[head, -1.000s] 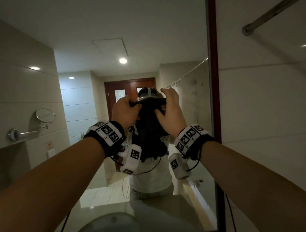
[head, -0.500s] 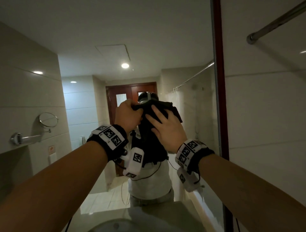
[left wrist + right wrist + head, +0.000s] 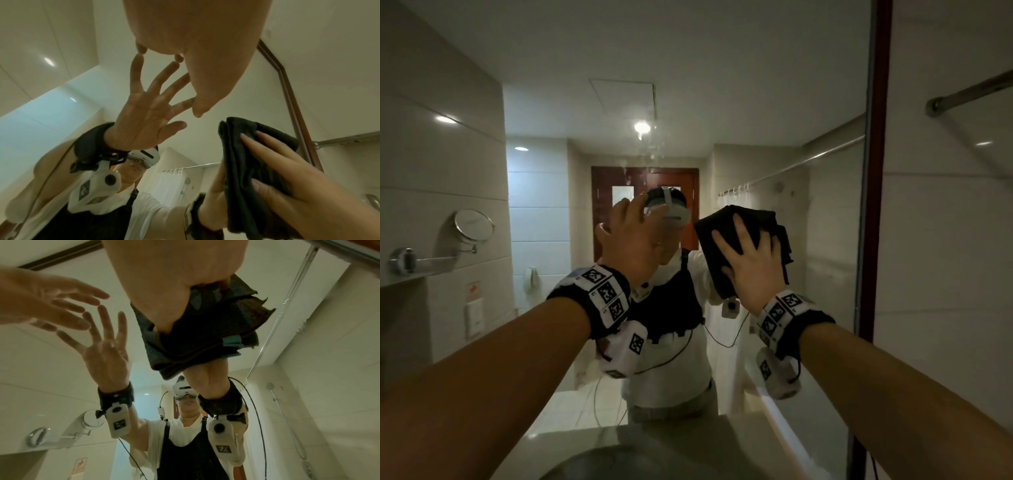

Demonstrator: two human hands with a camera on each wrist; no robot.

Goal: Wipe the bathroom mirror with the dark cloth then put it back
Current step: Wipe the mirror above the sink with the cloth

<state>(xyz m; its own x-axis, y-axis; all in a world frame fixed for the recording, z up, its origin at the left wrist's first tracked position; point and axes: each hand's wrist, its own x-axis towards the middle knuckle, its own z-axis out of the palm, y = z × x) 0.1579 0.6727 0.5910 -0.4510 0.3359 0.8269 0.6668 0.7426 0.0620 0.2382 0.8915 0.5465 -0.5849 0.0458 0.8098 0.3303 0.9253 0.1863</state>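
Observation:
The bathroom mirror (image 3: 722,85) fills most of the head view, with a dark red frame (image 3: 878,171) along its right side. My right hand (image 3: 751,270) presses the folded dark cloth (image 3: 756,216) flat against the glass, fingers straight and spread over it. In the left wrist view the cloth (image 3: 242,170) lies under those fingers. My left hand (image 3: 631,240) is beside it to the left, holding nothing, fingers spread. In the left wrist view its fingertips (image 3: 141,47) meet their own reflection on the glass. The right wrist view shows the cloth (image 3: 205,340) doubled against the mirror.
Wet specks mark the glass above my left hand (image 3: 650,154). A basin (image 3: 619,462) and pale counter (image 3: 739,431) sit below the mirror. A metal rail (image 3: 969,92) crosses the tiled wall on the right. A round shaving mirror (image 3: 474,224) hangs on the left wall.
Both hands held the cloth together in front of me. My left hand has let go and moved left, and my right hand has carried the cloth rightward and flattened it on the glass.

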